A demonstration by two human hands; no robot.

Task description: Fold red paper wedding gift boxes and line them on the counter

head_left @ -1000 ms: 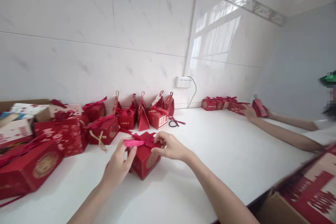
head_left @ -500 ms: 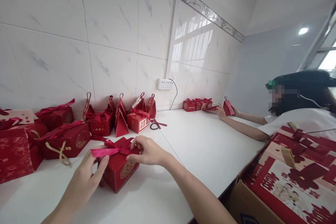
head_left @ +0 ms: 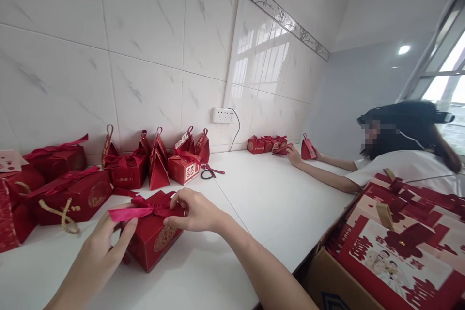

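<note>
A small red gift box [head_left: 154,240] with a gold round emblem stands on the white counter [head_left: 276,208] in front of me. A pink-red ribbon [head_left: 136,209] is tied over its top. My left hand [head_left: 103,247] pinches the ribbon's left loop at the box's left edge. My right hand [head_left: 194,210] rests on the box's top right, fingers closed on the ribbon near the knot.
Several red gift boxes [head_left: 72,193] and red pyramid boxes [head_left: 158,167] line the tiled wall. A black hair tie [head_left: 207,174] lies by them. At the right a co-worker's hand [head_left: 294,155] touches small boxes [head_left: 265,144]. A cardboard carton [head_left: 395,247] of red packs stands at the lower right.
The view has swung right, so the box and my hands sit further left in the frame. Both hands keep their hold on the ribbon. The co-worker has come into view.
</note>
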